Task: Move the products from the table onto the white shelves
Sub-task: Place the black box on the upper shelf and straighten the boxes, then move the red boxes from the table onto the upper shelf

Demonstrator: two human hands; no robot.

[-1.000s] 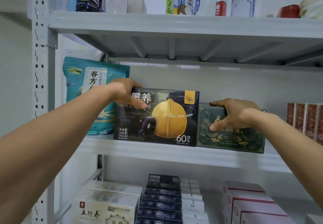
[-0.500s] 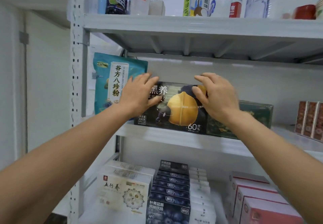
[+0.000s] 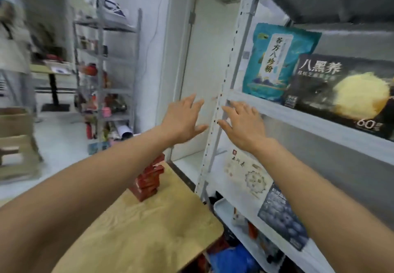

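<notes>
The white shelves point(image 3: 298, 115) fill the right side. On the middle shelf a black box with a yellow nut picture point(image 3: 341, 93) stands next to a teal pouch point(image 3: 277, 59). My left hand point(image 3: 183, 119) and my right hand point(image 3: 243, 125) hover in the air with fingers spread, holding nothing, in front of the shelf's left post. A stack of red boxes point(image 3: 149, 179) sits on the wooden table point(image 3: 149, 230) below my left forearm.
A cream box point(image 3: 245, 172) and a blue box point(image 3: 283, 217) lie on the lower shelf. A second grey rack point(image 3: 106, 70) with goods stands at the back left. A person point(image 3: 12, 44) is at the far left by a cardboard box point(image 3: 15, 123).
Both hands let go of the black box and drew back to the left. My view swung left, so the table and the room came into sight.
</notes>
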